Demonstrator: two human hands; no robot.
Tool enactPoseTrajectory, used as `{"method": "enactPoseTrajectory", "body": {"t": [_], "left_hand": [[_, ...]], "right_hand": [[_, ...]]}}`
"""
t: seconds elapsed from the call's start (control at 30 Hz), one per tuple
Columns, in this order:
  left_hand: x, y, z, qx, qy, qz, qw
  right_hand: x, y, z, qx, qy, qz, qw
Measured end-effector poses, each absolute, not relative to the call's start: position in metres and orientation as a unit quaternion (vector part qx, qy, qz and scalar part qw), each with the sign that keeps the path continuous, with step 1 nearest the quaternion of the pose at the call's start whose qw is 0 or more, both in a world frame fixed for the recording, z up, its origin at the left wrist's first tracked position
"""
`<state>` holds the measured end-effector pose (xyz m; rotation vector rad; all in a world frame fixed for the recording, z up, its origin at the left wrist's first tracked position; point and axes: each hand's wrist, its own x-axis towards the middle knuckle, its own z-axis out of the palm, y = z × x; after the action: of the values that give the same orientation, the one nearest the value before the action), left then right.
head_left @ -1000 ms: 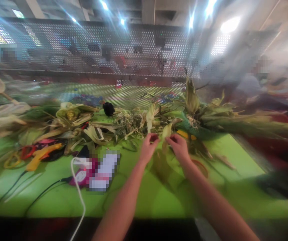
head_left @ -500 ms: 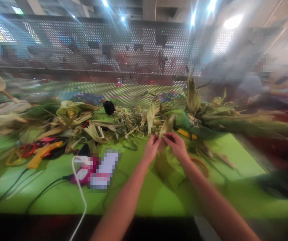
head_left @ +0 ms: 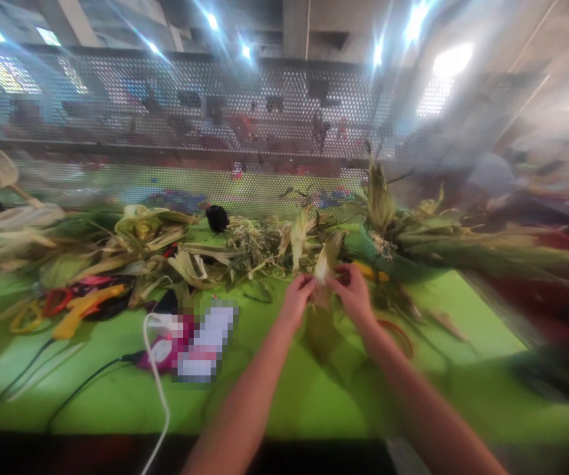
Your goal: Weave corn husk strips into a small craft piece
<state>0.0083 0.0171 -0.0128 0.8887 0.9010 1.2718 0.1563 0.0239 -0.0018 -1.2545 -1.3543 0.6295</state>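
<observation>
A strip of dry corn husk [head_left: 326, 260] stands upright between my hands, its lower end hanging over the green table [head_left: 265, 389]. My left hand [head_left: 297, 302] pinches the husk's left edge with thumb and fingertips. On the opposite edge, my right hand [head_left: 354, 293] is closed with its fingertips on the husk. Exactly how the fingertips meet the husk is blurred. Just behind my hands, another pale husk [head_left: 299, 241] rises from a heap of dried plant scraps [head_left: 255, 241].
A yellow glue gun [head_left: 86, 307] and red-handled scissors [head_left: 57, 301] lie at left. Nearer are a magenta box [head_left: 166, 349] with a white cable [head_left: 162, 389] and a blurred-out flat object [head_left: 210, 343]. A green basket [head_left: 371, 244] stands at right, before a perforated screen [head_left: 265, 125].
The view has tilted slightly up, so everything sits lower in the picture. My fingers have spread a little further apart along the husk, showing more of its pale middle.
</observation>
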Motion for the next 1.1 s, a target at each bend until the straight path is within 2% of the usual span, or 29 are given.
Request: {"method": "enactPoseTrajectory", "body": {"t": [0.2,0.4,0.77,1.1], "left_hand": [[0.007,0.017,-0.008,0.393,0.381,0.543,0.637],[0.004,0.019,-0.001,0.392,0.377,0.585,0.601],[-0.003,0.025,-0.005,0.329,0.356,0.610,0.627],[-0.004,0.025,-0.006,0.426,0.372,0.585,0.581]], "right_hand": [[0.160,0.025,0.001,-0.524,-0.518,0.340,0.584],[0.153,0.017,0.013,-0.566,-0.554,0.300,0.532],[0.151,0.016,0.009,-0.519,-0.451,0.465,0.558],[0.148,0.017,0.012,-0.505,-0.504,0.415,0.565]]}}
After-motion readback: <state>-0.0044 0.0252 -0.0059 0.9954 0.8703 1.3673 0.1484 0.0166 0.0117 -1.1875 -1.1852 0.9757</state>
